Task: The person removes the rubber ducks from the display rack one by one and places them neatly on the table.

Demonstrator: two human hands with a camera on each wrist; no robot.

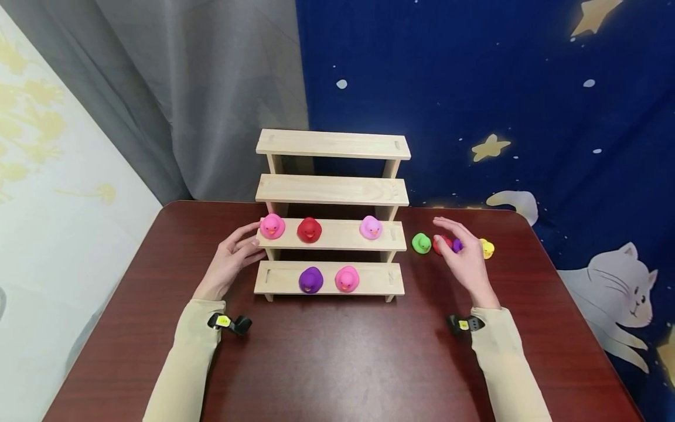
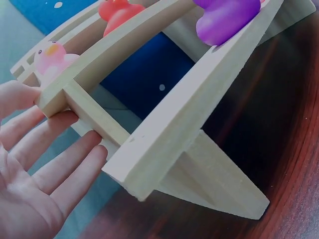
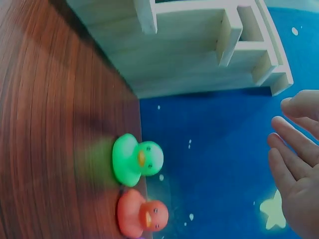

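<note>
A wooden stepped rack [image 1: 332,190] stands on the table, its third step down bearing a pink duck [image 1: 272,226], a red duck [image 1: 309,230] and a light pink duck [image 1: 371,227]. On the lowest step sit a purple duck [image 1: 311,280] and another pink duck [image 1: 347,279]. My left hand [image 1: 229,262] touches the rack's left side with fingers extended; in the left wrist view that hand [image 2: 45,174] lies along the step's end. My right hand [image 1: 466,258], fingers relaxed, is raised near a green duck [image 1: 421,243] and holds nothing; the right wrist view shows the hand [image 3: 299,159] apart from the ducks.
Right of the rack, partly behind my right hand, are a second red duck [image 3: 132,214], a purple duck [image 1: 457,245] and a yellow duck [image 1: 487,248]. A grey curtain [image 1: 211,88] and a blue starry cloth [image 1: 448,105] hang behind the table [image 1: 337,363].
</note>
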